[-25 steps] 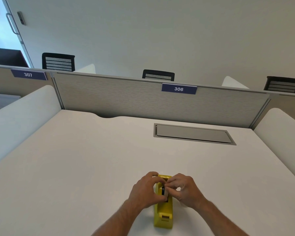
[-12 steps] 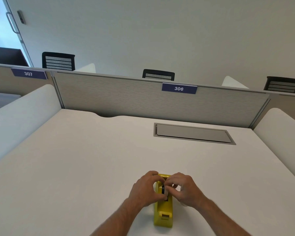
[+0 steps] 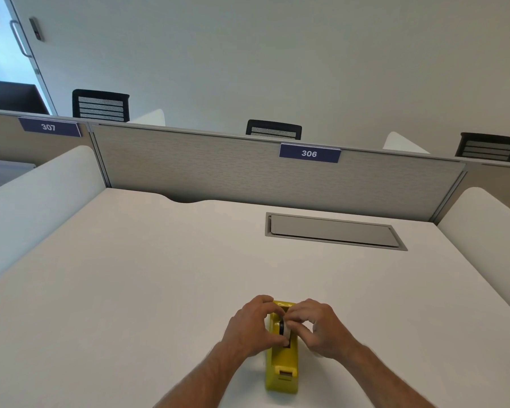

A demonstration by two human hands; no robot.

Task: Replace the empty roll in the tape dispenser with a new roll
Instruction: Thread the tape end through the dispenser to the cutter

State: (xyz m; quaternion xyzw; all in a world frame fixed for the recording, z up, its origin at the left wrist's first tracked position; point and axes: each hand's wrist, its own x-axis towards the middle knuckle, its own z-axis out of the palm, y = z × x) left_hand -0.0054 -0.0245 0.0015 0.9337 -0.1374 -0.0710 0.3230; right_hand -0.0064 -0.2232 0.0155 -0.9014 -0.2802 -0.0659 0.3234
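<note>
My left hand (image 3: 249, 328) cups the left flank of the dispenser (image 3: 281, 365), fingers curled round it to steady it; its long axis runs straight away from me, cutter end nearest. In its well, between my hands, sits the roll (image 3: 283, 329). My right hand (image 3: 317, 326) pinches at the roll from the right and is the nearer to it, though I cannot tell how firm that pinch is. The desk (image 3: 130, 275) is open all round, so I judge a lift straight up has room.

Right hand (image 3: 321, 328) fingers uncurled slightly over tape dispenser (image 3: 281, 363) roll.
</note>
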